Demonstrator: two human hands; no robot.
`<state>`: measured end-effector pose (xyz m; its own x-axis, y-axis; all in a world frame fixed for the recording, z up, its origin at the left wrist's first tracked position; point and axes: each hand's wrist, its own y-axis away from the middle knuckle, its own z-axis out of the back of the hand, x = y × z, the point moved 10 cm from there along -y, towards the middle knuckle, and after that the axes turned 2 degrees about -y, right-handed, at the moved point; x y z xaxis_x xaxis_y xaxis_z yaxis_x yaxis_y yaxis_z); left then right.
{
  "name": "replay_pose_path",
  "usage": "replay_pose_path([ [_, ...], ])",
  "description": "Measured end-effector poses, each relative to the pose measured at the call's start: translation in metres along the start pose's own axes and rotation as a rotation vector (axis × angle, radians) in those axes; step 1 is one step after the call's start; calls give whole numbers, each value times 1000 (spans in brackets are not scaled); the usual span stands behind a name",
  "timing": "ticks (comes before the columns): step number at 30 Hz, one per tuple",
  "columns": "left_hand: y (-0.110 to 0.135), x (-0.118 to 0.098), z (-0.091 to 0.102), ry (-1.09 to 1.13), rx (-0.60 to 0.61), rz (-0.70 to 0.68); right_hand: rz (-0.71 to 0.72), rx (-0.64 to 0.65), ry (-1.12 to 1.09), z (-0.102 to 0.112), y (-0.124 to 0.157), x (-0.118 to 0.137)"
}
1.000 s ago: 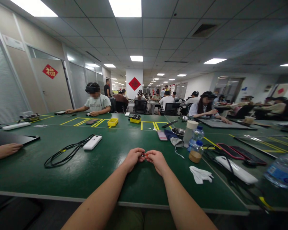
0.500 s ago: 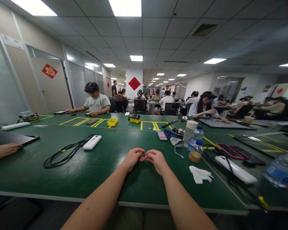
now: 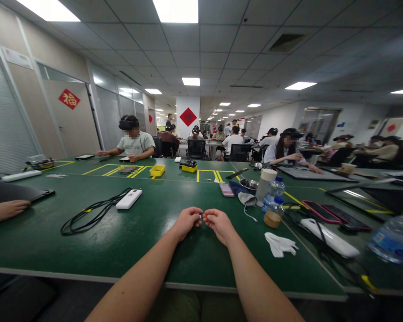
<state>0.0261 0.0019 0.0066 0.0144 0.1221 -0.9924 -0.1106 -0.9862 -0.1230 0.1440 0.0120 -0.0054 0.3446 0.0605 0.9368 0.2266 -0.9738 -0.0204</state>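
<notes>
Hands (image 3: 203,222) mid-table, table edge (image 3: 221,287) near.

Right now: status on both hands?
Left hand and right hand pinch one small orange piece together above green table. White cloth lies right, apart.

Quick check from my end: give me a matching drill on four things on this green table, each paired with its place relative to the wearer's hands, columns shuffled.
Things:
1. small orange-red piece
2. white rectangular power bank
3. crumpled white cloth glove
4. small yellow plastic tray

Places:
A. far across the table, near the yellow floor-tape lines
B. pinched between the fingertips of the left hand and right hand
C. right of the hands, near the table's front edge
D. left of the hands, beside a coiled black cable

Pairs: 1-B, 2-D, 3-C, 4-A
</notes>
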Motion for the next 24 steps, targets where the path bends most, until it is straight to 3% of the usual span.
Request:
replay_pose_path([
  [15,3,-4,-3,-34,21,-26,16,45,38,-7,6,5],
  [24,1,-4,2,-45,-30,-31,28,-7,56,-3,4,5],
])
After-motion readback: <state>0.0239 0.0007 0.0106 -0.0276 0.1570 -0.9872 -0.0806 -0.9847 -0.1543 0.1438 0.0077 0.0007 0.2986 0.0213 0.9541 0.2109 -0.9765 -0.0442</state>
